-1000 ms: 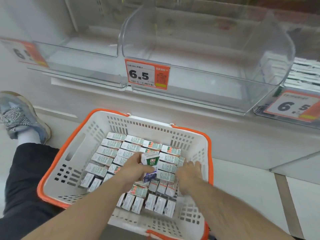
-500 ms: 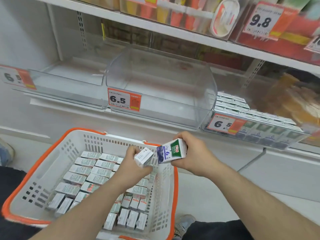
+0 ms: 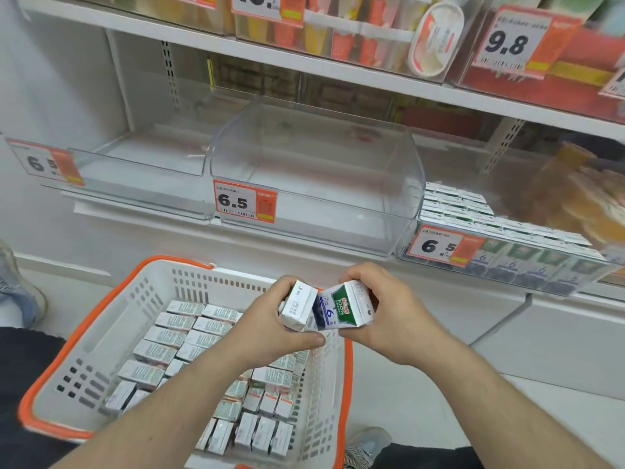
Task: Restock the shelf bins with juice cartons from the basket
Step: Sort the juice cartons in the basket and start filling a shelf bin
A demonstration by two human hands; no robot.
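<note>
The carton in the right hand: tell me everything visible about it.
The carton in the right hand is a small paperboard box, white with a green panel reading 100% and a dark blue end bearing a 6. It lies tilted on its side above the basket's right rim, gripped by the right hand, its blue end beside the left hand's carton.

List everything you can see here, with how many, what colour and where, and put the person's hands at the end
basket: one, white with orange rim, on the floor, lower left
cartons in basket: many, white and green, lying in rows
middle bin: one, clear, no cartons inside, 6.5 tag on its front
left bin: one, clear, no cartons inside, 6.5 tag
right bin: one, clear, packed with cartons, 6.5 tag
upper shelf: one, white, holds red and yellow goods and a 9.8 tag
shoes: two, grey, far left and bottom centre
held cartons: two, white and green-blue, above the basket's far corner
left hand: grips the white carton
right hand: grips the green-blue carton
</note>
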